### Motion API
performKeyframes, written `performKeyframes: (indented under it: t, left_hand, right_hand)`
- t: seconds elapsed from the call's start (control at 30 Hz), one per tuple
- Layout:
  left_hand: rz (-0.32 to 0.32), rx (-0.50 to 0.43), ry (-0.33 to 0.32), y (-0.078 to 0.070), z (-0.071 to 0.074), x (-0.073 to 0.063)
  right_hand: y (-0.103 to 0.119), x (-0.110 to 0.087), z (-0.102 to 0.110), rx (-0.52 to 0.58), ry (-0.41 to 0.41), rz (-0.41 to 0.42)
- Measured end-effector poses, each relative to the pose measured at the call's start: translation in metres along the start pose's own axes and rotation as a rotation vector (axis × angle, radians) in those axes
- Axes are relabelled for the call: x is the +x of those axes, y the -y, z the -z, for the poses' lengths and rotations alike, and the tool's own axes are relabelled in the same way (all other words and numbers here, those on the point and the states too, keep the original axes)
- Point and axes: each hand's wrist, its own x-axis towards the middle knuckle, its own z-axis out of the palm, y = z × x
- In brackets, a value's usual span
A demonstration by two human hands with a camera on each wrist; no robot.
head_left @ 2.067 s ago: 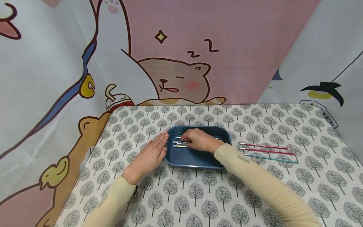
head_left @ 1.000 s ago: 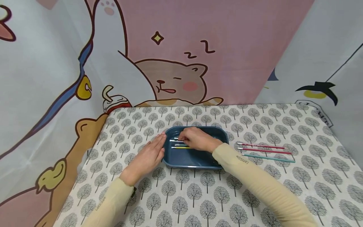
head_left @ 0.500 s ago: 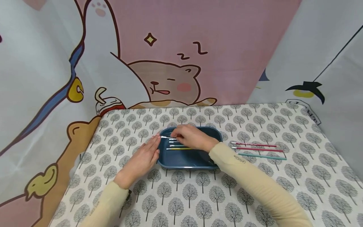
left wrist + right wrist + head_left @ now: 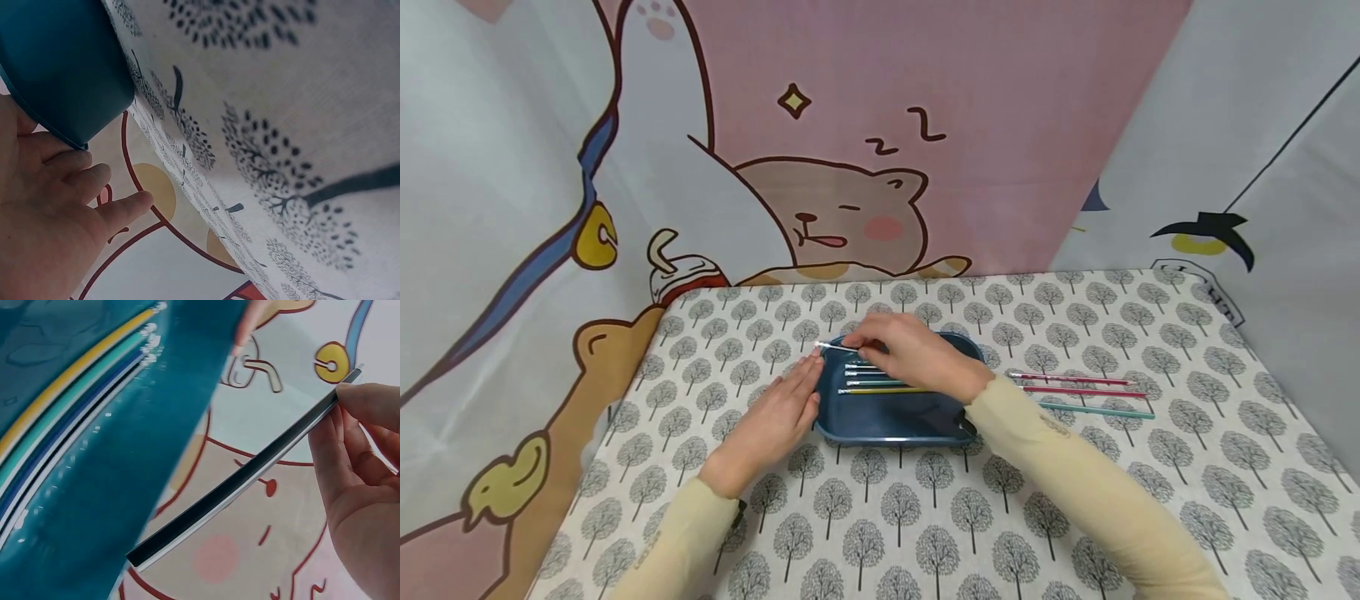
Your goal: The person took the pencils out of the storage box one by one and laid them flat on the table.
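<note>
A dark blue tray sits mid-table and holds several thin pens lying side by side, also seen in the right wrist view as pens. My right hand pinches one dark pen and holds it lifted over the tray's far left corner, its white tip sticking out left. My left hand lies flat with straight fingers against the tray's left wall.
Three pens, two red and one teal, lie on the tree-print cloth right of the tray. A cartoon backdrop hangs behind the table. The table's left edge is close to my left hand.
My right hand has picked one pen out of the tray and raised it up and to the left. The left hand stays against the tray wall. The view has shifted slightly.
</note>
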Motion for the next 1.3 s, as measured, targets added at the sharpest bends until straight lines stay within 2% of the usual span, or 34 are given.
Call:
performKeyframes:
  t: [0.37, 0.6, 1.07, 1.3]
  left_hand:
    - [0.003, 0.003, -0.014, 0.001, -0.002, 0.001]
    - [0.0, 0.012, -0.015, 0.0, -0.001, -0.001]
    - [0.004, 0.02, -0.01, -0.001, -0.002, -0.002]
    - [0.006, 0.018, -0.008, 0.0, -0.001, -0.001]
  right_hand:
    - [0.02, -0.013, 0.031, 0.015, -0.102, 0.047]
    - [0.025, -0.026, 0.05, -0.002, -0.155, 0.097]
    - [0.016, -0.066, 0.079, -0.073, -0.228, 0.095]
    - [0.009, -0.089, 0.088, -0.135, -0.241, 0.03]
